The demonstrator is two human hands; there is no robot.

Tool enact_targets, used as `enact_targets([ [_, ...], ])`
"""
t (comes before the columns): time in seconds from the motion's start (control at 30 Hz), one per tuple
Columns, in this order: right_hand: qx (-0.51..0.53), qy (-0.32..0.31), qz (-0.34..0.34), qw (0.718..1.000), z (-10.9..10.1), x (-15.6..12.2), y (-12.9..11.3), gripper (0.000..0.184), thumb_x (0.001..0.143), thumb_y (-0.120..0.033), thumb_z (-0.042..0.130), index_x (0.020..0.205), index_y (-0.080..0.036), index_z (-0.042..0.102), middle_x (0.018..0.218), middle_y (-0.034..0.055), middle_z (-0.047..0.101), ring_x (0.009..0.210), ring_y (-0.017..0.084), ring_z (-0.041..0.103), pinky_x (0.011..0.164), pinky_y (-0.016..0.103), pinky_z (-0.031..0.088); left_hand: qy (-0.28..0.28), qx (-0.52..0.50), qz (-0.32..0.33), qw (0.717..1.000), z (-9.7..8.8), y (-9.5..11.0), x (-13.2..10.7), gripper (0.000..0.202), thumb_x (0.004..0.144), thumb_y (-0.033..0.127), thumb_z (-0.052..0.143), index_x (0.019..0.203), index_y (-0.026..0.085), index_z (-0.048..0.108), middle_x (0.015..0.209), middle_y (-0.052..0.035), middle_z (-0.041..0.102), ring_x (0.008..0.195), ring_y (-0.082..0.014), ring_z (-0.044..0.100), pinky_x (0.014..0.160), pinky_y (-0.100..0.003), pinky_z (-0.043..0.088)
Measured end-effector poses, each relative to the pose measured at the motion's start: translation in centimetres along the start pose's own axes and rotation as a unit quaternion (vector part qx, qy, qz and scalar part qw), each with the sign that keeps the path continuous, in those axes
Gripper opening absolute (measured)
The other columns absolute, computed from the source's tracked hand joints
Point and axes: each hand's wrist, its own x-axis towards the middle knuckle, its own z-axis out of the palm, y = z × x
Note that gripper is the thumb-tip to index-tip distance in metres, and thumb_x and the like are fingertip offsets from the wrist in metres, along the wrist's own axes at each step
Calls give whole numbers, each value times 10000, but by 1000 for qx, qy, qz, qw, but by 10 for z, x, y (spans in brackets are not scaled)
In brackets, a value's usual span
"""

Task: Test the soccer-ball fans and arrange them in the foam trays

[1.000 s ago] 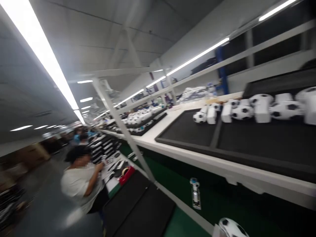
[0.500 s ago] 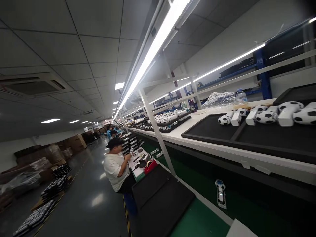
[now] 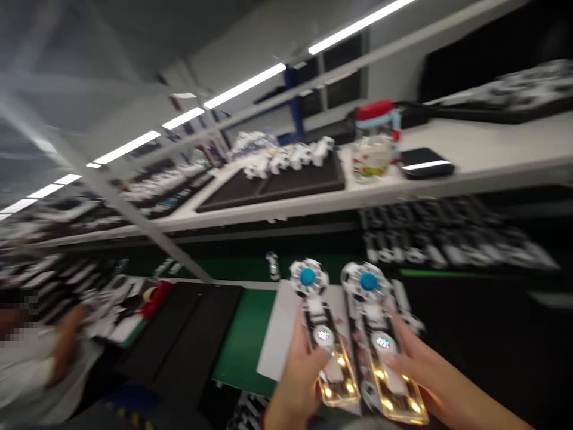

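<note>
The left hand point(image 3: 298, 388) holds a light-up toy point(image 3: 324, 340), and the right hand point(image 3: 430, 376) holds a second light-up toy point(image 3: 380, 340). The hands are close together. The toys sit side by side, blue knobs point(image 3: 307, 276) far, just right of a green mat point(image 3: 244, 340).

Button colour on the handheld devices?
Blue: round button on each black-and-white handheld device; clearest in the head view.

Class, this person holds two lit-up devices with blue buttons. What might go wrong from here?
The left hand holds the left device and the right hand the right device. They sit very close, so they may knock together and mark their clear lit ends. Each is held near one end only, so the blue-button end could tip and slip.
</note>
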Motion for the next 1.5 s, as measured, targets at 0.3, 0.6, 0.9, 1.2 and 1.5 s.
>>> enact_targets([
  [0.3,157,2,-3,988,-3,-41,-9,888,817,-311,630,1431,-285,-11,1332,117,429,1158,244,488,966,446,390,-54,-8,-89,995,15,6,-8,583,738,286,667,1262,300,413,1145,-92,608,959,-283,619,808,-402,514],
  [0.6,186,20,-24,982,7,-52,-7,780,825,-264,623,1403,-321,103,1152,64,527,1020,205,562,895,418,443,-99,-1,-83,992,16,7,-12,511,782,283,629,1237,282,398,968,-72,641,846,-245,646,718,-360,541],
  [0.9,125,55,4,991,-1,-57,-6,881,840,-286,607,1424,-340,-50,1358,78,393,1188,209,453,1012,430,342,-140,-33,-72,987,11,-4,-10,352,802,294,584,1135,251,477,932,-56,630,790,-203,622,704,-329,521],
  [1.2,142,50,-3,989,-12,-57,-12,1024,759,-284,686,1430,-311,-88,1324,91,441,1125,222,510,1003,441,348,-111,7,-98,989,14,-4,-9,548,722,291,686,1193,268,409,895,-57,619,752,-208,617,661,-335,530],
  [1.5,124,58,36,990,-11,-57,-19,1029,802,-259,647,1405,-336,-184,1304,98,476,1101,228,542,963,456,387,-196,-96,-102,971,12,-13,4,436,753,306,653,1143,223,478,898,-54,601,776,-175,585,699,-315,497],
])
